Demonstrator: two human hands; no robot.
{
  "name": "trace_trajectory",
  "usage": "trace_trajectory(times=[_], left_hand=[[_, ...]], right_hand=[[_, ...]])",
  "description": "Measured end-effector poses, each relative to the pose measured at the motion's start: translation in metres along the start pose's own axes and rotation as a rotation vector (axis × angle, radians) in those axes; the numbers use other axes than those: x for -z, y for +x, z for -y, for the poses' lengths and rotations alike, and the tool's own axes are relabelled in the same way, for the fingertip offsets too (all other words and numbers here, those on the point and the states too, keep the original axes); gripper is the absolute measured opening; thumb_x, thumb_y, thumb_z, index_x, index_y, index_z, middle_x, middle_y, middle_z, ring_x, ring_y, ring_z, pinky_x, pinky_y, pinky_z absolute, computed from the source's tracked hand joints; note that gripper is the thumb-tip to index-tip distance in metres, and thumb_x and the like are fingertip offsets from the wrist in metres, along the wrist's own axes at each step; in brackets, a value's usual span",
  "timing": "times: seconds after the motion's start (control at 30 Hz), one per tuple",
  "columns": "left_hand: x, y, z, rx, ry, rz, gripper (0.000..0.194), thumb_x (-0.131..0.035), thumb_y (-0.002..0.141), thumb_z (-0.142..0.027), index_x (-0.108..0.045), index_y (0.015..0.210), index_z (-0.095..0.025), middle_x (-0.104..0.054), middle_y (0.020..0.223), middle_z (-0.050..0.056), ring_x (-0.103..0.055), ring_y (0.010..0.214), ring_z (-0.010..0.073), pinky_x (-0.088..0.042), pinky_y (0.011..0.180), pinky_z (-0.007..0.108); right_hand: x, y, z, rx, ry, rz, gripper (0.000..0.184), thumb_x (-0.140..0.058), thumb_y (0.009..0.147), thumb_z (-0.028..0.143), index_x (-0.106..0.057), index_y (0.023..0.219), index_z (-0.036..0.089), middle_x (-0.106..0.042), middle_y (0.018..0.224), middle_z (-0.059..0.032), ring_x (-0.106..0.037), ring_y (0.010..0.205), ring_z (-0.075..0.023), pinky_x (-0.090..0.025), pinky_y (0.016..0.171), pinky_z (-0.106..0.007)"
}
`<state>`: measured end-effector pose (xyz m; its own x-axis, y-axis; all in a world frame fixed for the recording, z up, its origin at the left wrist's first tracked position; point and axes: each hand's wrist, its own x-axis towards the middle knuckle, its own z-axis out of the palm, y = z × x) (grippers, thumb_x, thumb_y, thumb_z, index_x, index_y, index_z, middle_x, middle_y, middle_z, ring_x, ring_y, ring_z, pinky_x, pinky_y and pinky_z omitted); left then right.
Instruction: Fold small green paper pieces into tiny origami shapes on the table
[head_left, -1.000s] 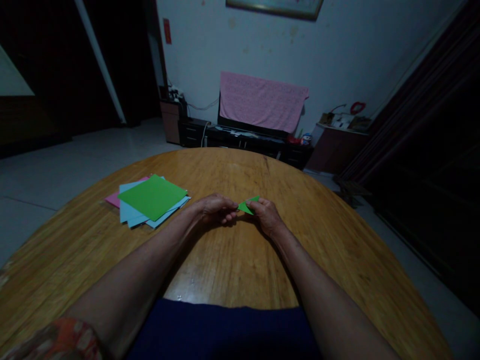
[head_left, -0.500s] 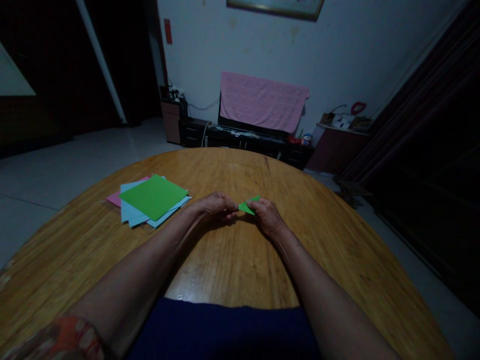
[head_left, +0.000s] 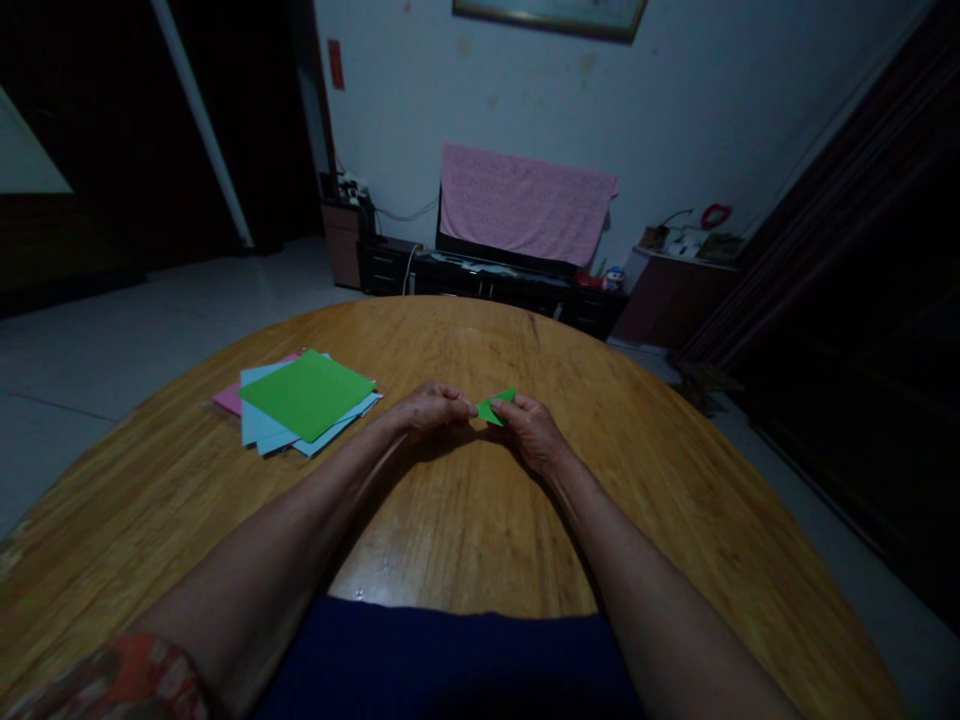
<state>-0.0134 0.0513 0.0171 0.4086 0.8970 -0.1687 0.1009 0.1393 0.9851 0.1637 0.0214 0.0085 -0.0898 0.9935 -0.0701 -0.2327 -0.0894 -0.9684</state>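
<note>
Left grip (head_left: 435,407) and right grip (head_left: 532,432), both closed, pinched 1 folded green paper (head_left: 487,411) between them over the worktop (head_left: 465,520), its tip pointing left, long axis slanting rightward and away; a paper stack (head_left: 307,395) lay farther left.

Home, prob. liv. rm.: pink cloth (head_left: 525,200) over flat-screen TV (head_left: 459,246), low blk. TV cabinet (head_left: 517,291), framed pic. (head_left: 551,15) on wall (head_left: 397,100), dk. curtain (head_left: 795,190).

I am holding matt, smooth green paper (head_left: 487,411). The desk (head_left: 465,520) is showing glossy, grained wood, the stacked sheets (head_left: 307,395) are looking like matt paper, and the pink cloth (head_left: 525,205) is appearing matt, perhaps slightly rough.
</note>
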Motion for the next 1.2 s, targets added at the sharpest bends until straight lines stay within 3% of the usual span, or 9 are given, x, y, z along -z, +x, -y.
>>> trace_trajectory(times=[0.23,0.47,0.67,0.97,1.2], left_hand=[[-0.001,-0.002,-0.004,-0.068,0.005,-0.086,0.02,-0.068,0.068,-0.023,-0.059,0.053,-0.014,-0.053,0.048,-0.001,-0.042,0.044,0.0071,-0.028,0.047,0.023],[0.001,-0.01,-0.001,-0.014,-0.325,0.137,0.032,-0.075,0.072,-0.038,-0.06,0.06,-0.012,-0.052,0.051,0.0,-0.047,0.047,0.0081,-0.034,0.048,0.022],[-0.002,-0.013,0.001,-0.013,-0.424,0.313,0.025,-0.074,0.076,-0.033,-0.066,0.074,-0.009,-0.066,0.067,0.008,-0.053,0.051,0.0082,-0.038,0.049,0.021],[-0.011,-0.011,0.002,-0.073,-0.503,0.16,0.028,-0.083,0.064,-0.019,-0.064,0.084,-0.014,-0.066,0.069,0.004,-0.062,0.059,0.0137,-0.051,0.063,0.031],[-0.019,-0.011,0.006,-0.12,-0.467,0.137,0.037,-0.083,0.063,-0.021,-0.065,0.094,-0.017,-0.064,0.07,0.002,-0.065,0.065,0.0155,-0.053,0.068,0.034]], right_hand=[[0.006,0.004,-0.002,0.014,0.013,0.014,0.031,-0.079,0.058,0.032,-0.067,0.082,0.016,-0.065,0.067,-0.0003,-0.058,0.059,-0.0113,-0.048,0.059,-0.025],[0.008,0.003,0.001,0.056,-0.009,0.105,0.027,-0.079,0.061,0.028,-0.068,0.084,0.018,-0.066,0.07,0.0012,-0.056,0.057,-0.0094,-0.045,0.058,-0.024],[0.002,-0.003,-0.002,0.003,0.022,0.218,0.03,-0.078,0.065,0.028,-0.065,0.09,0.018,-0.067,0.069,0.0006,-0.06,0.057,-0.0115,-0.046,0.057,-0.025],[-0.007,0.006,-0.011,0.075,0.056,0.014,0.037,-0.082,0.06,0.028,-0.058,0.086,0.019,-0.07,0.071,-0.0012,-0.064,0.059,-0.0149,-0.048,0.058,-0.027],[-0.013,-0.002,-0.001,0.046,0.072,-0.004,0.036,-0.081,0.062,0.036,-0.058,0.084,0.019,-0.068,0.07,0.0003,-0.061,0.057,-0.0117,-0.047,0.058,-0.024]])
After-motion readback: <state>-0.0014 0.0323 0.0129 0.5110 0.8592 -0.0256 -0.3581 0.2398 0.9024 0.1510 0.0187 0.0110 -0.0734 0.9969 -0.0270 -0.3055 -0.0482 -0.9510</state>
